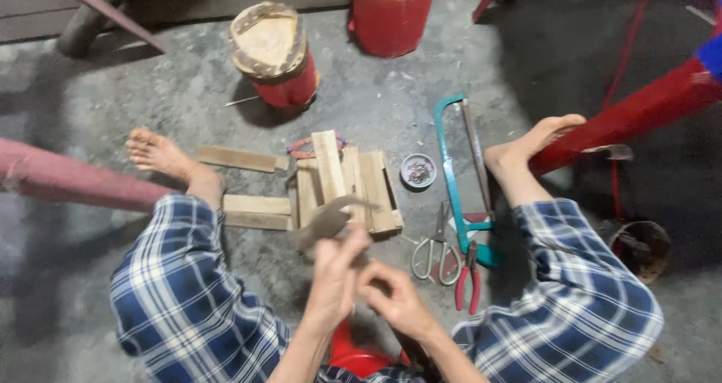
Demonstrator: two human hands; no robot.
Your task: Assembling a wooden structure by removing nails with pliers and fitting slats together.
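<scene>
A blurry brownish hammer-shaped tool (325, 221), can't make it out properly, sits clenched in the left hand (336, 274) just above the pale wooden slat frame (346, 180) on the concrete floor (391, 104). The right hand (395, 296) touches the left, fingers curled, holding something too small to tell. Steel scissors (436, 251), red-handled pliers (468, 278) and a teal hacksaw (459, 172) lie just right.

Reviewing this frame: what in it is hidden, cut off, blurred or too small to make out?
Head view only:
- The tool in the left hand is motion-blurred; its kind is unclear.
- What the right hand pinches is hidden by its fingers.
- The small dish holds bits too small to tell.
- The dark pot at right sits in shadow.
- The red drum is cut by the top edge.
</scene>
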